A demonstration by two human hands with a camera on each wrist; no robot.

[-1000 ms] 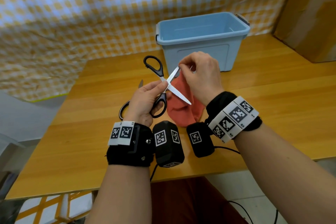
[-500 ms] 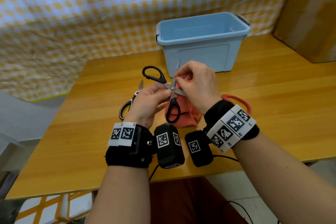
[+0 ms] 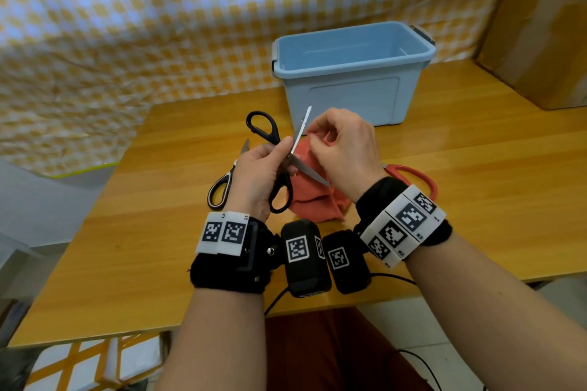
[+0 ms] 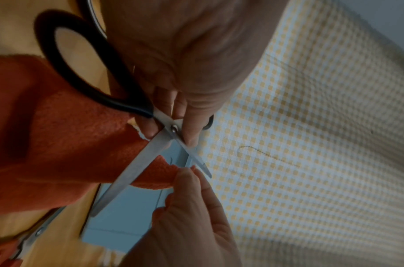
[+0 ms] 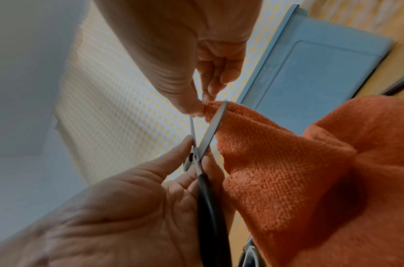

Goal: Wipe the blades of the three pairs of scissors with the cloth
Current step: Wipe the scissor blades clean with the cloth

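Note:
My left hand (image 3: pixel 283 154) pinches the black-handled scissors (image 3: pixel 275 190) at the pivot, held above the table with the blades spread wide. One blade points up (image 3: pixel 303 127), the other slants down to the right (image 3: pixel 313 173). My right hand (image 3: pixel 309 140) pinches a fold of the orange cloth (image 3: pixel 313 203) round the upward blade, near its middle. The wrist views show the same: the cloth (image 5: pixel 288 162) wrapped at the blade (image 5: pixel 216 119), thumb and fingers at the pivot (image 4: pixel 173 129). Two more pairs lie on the table: black-and-white-handled scissors (image 3: pixel 220 189) at the left, red-handled scissors (image 3: pixel 413 173) behind my right wrist.
An empty blue plastic bin (image 3: pixel 349 73) stands just behind my hands on the wooden table (image 3: pixel 476 184). A cardboard box (image 3: pixel 540 25) sits at the back right. A checked yellow sheet (image 3: pixel 127 25) hangs behind the table.
The black-handled scissors have turned in my left hand, so one blade now points straight up. My right hand with the cloth has shifted onto that upward blade.

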